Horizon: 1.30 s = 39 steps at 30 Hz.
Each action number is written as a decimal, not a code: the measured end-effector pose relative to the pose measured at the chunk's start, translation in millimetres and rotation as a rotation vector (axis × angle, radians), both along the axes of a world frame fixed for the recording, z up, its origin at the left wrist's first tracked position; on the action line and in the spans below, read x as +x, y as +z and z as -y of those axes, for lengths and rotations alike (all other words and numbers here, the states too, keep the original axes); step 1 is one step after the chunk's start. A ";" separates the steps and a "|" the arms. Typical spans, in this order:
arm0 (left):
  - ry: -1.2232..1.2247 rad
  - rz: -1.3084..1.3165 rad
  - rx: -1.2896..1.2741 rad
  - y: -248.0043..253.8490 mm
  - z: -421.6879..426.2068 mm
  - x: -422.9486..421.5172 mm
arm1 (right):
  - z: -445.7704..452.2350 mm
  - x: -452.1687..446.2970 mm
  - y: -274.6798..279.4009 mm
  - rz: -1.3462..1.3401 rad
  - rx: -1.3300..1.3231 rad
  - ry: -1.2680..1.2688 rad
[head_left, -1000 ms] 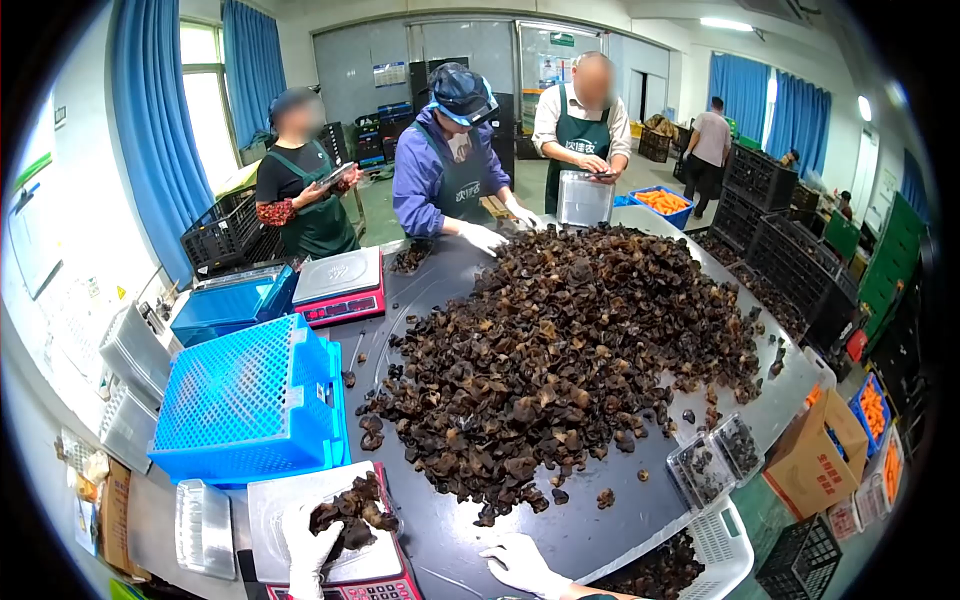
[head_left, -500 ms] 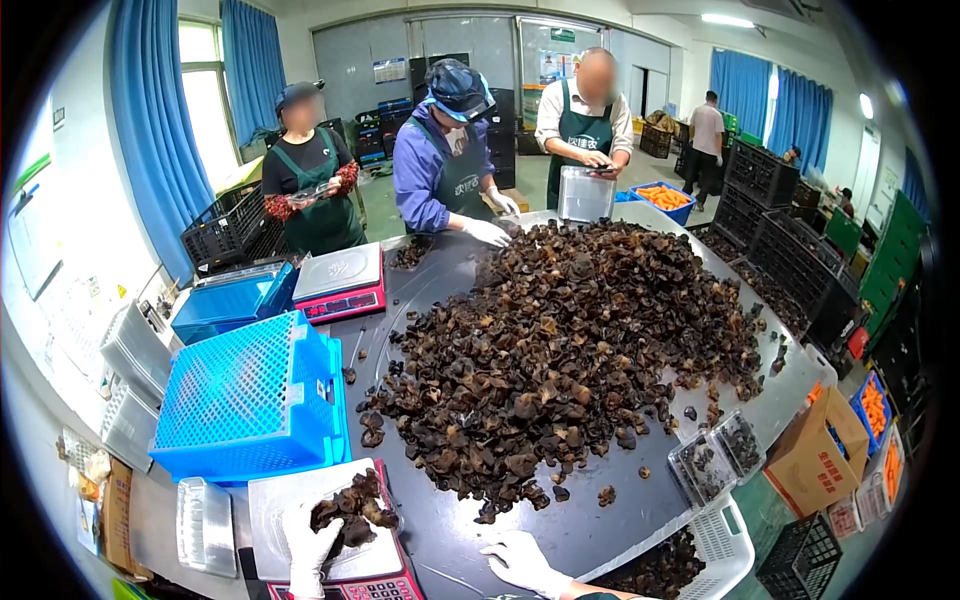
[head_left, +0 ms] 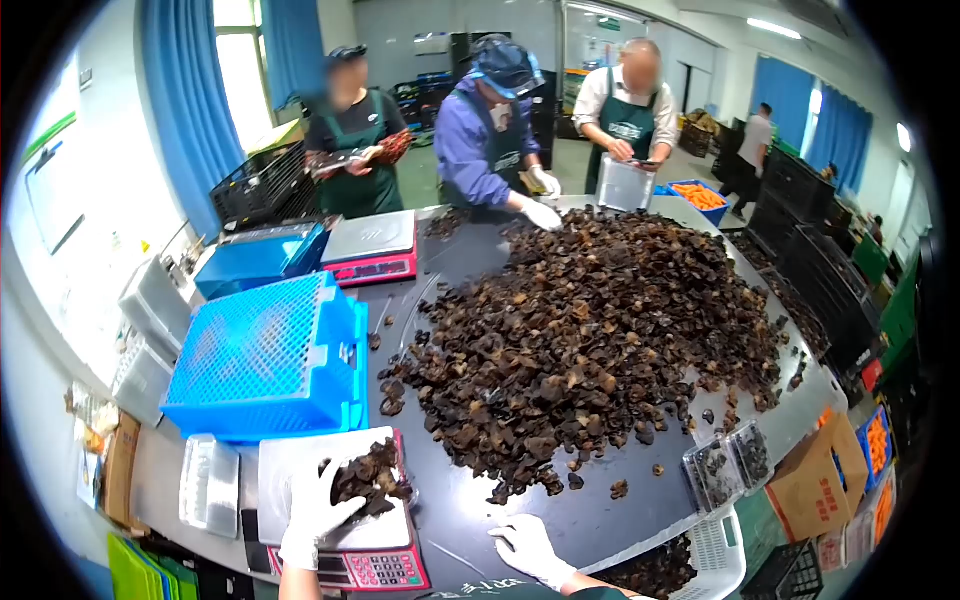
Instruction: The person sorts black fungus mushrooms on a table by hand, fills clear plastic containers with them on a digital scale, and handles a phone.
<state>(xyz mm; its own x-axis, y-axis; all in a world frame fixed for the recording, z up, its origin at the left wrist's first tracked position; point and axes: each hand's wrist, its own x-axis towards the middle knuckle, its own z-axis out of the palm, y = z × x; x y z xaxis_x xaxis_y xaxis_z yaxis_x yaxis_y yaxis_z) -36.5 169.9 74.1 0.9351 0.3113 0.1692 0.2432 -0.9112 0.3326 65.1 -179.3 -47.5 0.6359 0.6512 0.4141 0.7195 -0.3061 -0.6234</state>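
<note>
My left hand [head_left: 322, 510], in a white glove, grips the left side of a clump of dark wood ear mushrooms [head_left: 372, 480] over the steel plate of a red digital scale [head_left: 285, 470]. Its thumb and fingers go round the clump's edge, and some fingertips are hidden. Resting on the dark tabletop [head_left: 475, 535] to the right of that scale is my right hand [head_left: 530, 550], also gloved, its fingers apart and nothing in it. Beyond it spreads a large heap of wood ear mushrooms [head_left: 580, 350].
A blue plastic crate [head_left: 250, 350] and a clear tray [head_left: 210, 485] stand left. Filled clear boxes [head_left: 715, 475] and a white basket [head_left: 722, 550] lie right. A second scale [head_left: 370, 250] sits farther back. Three co-workers stand across the table, one reaching to the heap [head_left: 541, 213].
The view has shifted, so the table's things sit farther right. My left hand stays at the clump on the scale. The middle co-worker's hand has moved onto the heap's edge.
</note>
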 end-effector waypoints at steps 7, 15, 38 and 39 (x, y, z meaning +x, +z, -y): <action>0.260 0.143 0.015 1.7 -21.3 -31.5 | -4.5 -6.2 4.5 0.091 -0.009 -0.036; 0.483 0.824 -0.554 -18.6 -55.5 -84.3 | -12.8 1.1 1.1 -0.008 -0.068 0.000; 0.228 0.258 0.076 -23.3 20.8 -33.9 | -202.8 79.7 100.2 0.172 0.021 0.235; 0.232 0.262 0.051 -24.4 19.5 -35.1 | -199.2 78.6 102.6 0.125 0.109 0.246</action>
